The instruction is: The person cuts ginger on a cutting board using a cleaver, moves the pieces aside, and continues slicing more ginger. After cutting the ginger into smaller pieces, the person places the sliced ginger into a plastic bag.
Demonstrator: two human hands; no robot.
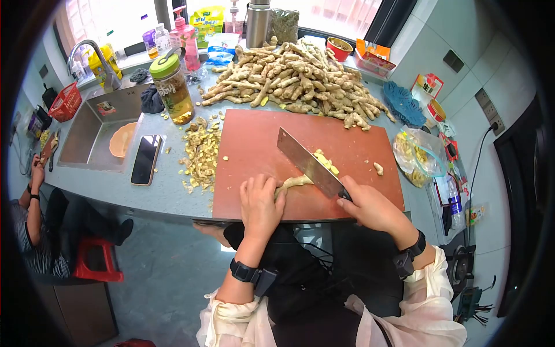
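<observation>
On the reddish-brown cutting board (248, 144), my left hand (260, 203) holds down a piece of ginger (296, 181) with its fingers bent round one end. The handle of a cleaver (306, 162) is in my right hand (370, 203), and the blade stands at the ginger's right end. Just beyond the blade lie some yellow ginger slices (325, 162). A small ginger bit (378, 169) rests on the right part of the board. Behind the board rises a large heap of whole ginger (300, 78).
Ginger scraps (201, 153) and a phone (146, 160) lie left of the board, near a lidded jar (173, 92) and the sink (87, 139). A plastic bag (419, 153) sits at the right. At far left, another person (36, 214) sits by a red stool (98, 260).
</observation>
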